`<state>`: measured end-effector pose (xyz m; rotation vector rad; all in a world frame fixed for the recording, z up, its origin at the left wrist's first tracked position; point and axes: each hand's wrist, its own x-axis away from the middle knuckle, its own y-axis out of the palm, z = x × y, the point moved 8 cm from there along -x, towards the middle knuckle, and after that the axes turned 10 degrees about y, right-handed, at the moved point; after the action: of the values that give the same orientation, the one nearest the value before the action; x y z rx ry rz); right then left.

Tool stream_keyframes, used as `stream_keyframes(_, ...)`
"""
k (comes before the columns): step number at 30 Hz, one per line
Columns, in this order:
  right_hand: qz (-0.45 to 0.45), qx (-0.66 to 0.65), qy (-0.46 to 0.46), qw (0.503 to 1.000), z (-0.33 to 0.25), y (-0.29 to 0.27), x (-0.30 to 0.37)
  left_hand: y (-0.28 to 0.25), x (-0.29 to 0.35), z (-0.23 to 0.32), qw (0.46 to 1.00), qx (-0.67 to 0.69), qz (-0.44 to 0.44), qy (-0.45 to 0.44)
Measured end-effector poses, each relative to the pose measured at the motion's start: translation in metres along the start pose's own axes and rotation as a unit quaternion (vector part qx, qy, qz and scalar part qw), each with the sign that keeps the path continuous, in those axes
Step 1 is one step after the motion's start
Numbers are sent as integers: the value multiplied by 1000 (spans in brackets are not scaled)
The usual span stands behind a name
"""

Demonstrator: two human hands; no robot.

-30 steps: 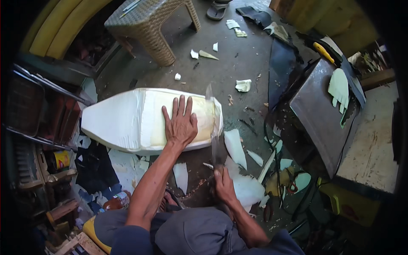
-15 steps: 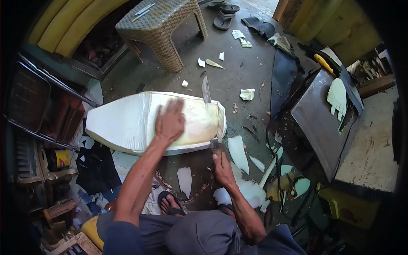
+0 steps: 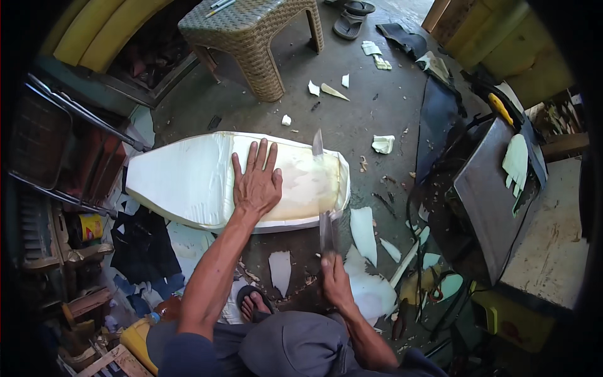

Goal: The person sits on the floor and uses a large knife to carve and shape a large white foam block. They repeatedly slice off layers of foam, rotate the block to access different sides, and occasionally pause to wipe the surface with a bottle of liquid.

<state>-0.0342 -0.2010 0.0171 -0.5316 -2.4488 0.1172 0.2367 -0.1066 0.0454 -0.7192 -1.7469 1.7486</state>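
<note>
A long, pale foam block (image 3: pixel 182 176), tapered at its left end and shaped like a motorcycle seat, lies across the floor in front of me. My left hand (image 3: pixel 256 182) rests flat on its top, fingers spread. In my right hand (image 3: pixel 336 281), just below the block's right end, is the handle of a long knife (image 3: pixel 326 232). Its blade runs into the foam near that end; the tip sticks out past the far side, and the middle is hidden in the foam. My right fingers are wrapped round the handle.
Foam offcuts (image 3: pixel 363 235) litter the floor. A woven-pattern plastic stool (image 3: pixel 257 38) stands beyond the block. At the right are a dark metal panel (image 3: pixel 487 195), a yellow-handled tool (image 3: pixel 500 108) and a glove-shaped pale piece (image 3: pixel 515 162). A metal-framed chair (image 3: pixel 81 151) stands left.
My right hand has drawn the knife back toward me, so more blade shows on the near side. My left hand, blurred before, now lies still on the foam. The view has shifted slightly.
</note>
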Motion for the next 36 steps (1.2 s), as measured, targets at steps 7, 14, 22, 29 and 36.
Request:
stream_keyframes(7,-5,30,10,999,0,7,23,2,3,0,1000,5,-3,-5)
stream_keyframes(14,-28,47,70,996,2,21,-5,2,2,-5,1000,21,12,-13)
stream_keyframes(22,-93,-104,125,982,-2,36,-46,-9,4,-58,986,160,36,24)
stream_keyframes(29,-32,-23,28,999,10,29,-14,0,24,-92,991,63,35,-114)
stream_keyframes(36,-39,11,62,997,-4,37,-21,3,22,-91,991,51,41,-114)
